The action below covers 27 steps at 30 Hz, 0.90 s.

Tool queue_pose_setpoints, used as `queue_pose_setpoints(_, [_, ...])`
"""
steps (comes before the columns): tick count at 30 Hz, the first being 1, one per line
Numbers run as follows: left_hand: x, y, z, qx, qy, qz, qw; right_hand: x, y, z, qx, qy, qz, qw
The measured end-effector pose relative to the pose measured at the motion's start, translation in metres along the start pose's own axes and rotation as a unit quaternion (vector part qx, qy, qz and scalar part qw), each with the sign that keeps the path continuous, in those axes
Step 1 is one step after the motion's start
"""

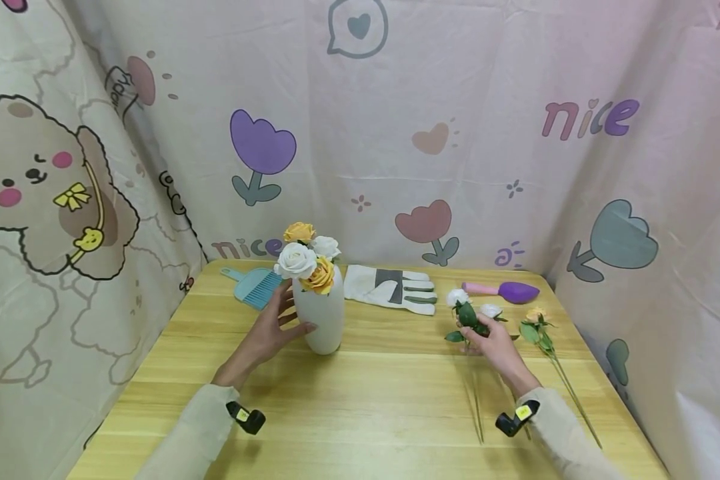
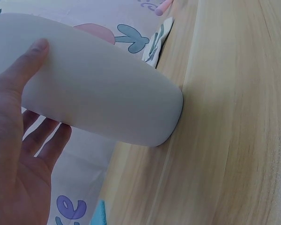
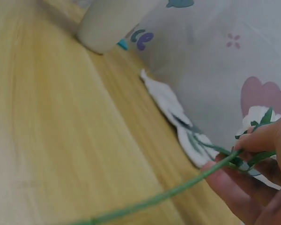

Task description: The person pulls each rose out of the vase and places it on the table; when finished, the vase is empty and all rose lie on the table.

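Note:
A white vase (image 1: 321, 317) stands upright, with white roses (image 1: 296, 261) and yellow roses (image 1: 318, 276) clustered at its mouth. My left hand (image 1: 270, 327) holds the vase from its left side; in the left wrist view, the thumb (image 2: 37, 49) lies along one side and the fingers reach round the other. Over at the right, my right hand (image 1: 492, 343) pinches a white rose (image 1: 457, 298) by its green stem (image 3: 178, 188), just below the bloom and leaves. Another white rose (image 1: 490, 311) shows right behind that hand, its lower part hidden.
A yellow rose (image 1: 537, 315) with a long stem lies at the right edge. Towards the back are a purple scoop with a pink handle (image 1: 516, 292), a white and grey glove (image 1: 390, 289) and a blue dustpan with a brush (image 1: 258, 287). A printed curtain (image 1: 360, 133) hangs behind the table.

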<state>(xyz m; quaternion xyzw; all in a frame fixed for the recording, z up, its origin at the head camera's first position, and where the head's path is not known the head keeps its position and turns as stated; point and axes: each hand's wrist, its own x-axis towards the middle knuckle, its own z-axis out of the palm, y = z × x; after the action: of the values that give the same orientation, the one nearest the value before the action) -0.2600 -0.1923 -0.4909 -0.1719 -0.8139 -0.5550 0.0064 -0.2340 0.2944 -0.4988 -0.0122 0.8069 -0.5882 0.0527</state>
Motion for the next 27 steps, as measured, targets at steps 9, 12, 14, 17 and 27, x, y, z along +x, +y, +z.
queue_pose_setpoints(9, [0.0,-0.001,0.0,-0.003,-0.001,0.0,1.0,0.003,0.023,0.016,-0.071,0.018,0.023,0.997])
queue_pose_setpoints(12, [0.0,-0.001,0.001,-0.003,-0.001,0.0,1.0,0.003,0.03,0.019,-0.091,0.02,0.033,0.9951])
queue_pose_setpoints(14, [0.0,0.0,0.001,-0.003,-0.001,0.0,1.0,0.003,0.032,0.02,-0.102,0.022,0.036,0.9939])
queue_pose_setpoints(17, [0.0,0.0,0.001,-0.002,-0.002,-0.002,1.0,0.003,0.034,0.02,-0.119,0.021,0.034,0.992])
queue_pose_setpoints(27, [0.0,0.0,0.0,-0.001,-0.002,-0.001,1.0,0.003,0.027,0.013,-0.155,0.052,0.015,0.9864])
